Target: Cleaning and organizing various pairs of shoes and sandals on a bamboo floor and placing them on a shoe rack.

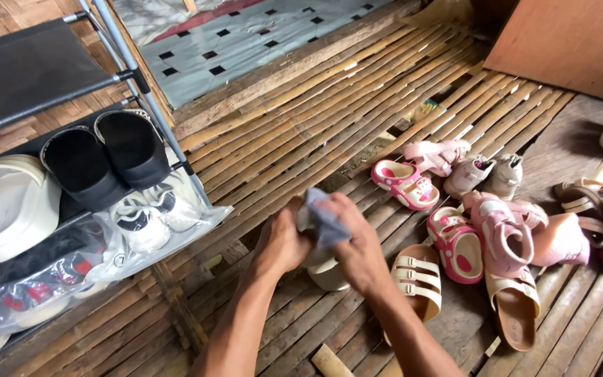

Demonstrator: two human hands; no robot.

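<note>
At the centre of the frame, the left hand (284,241) has a closed grip on a cream sandal (326,272), while the right hand (357,251) presses a grey cloth (326,220) on it. Best is a steady hold and short, firm strokes.

A shoe rack (50,160) stands left, holding bagged shoes (137,227). A heap of sandals (483,230) lies right on the slatted floor (301,126). Both hands meet between them.

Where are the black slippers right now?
The black slippers sit on the shoe rack at the left of the head view, beside a white sandal and above bagged sneakers, well left of both hands.
</note>
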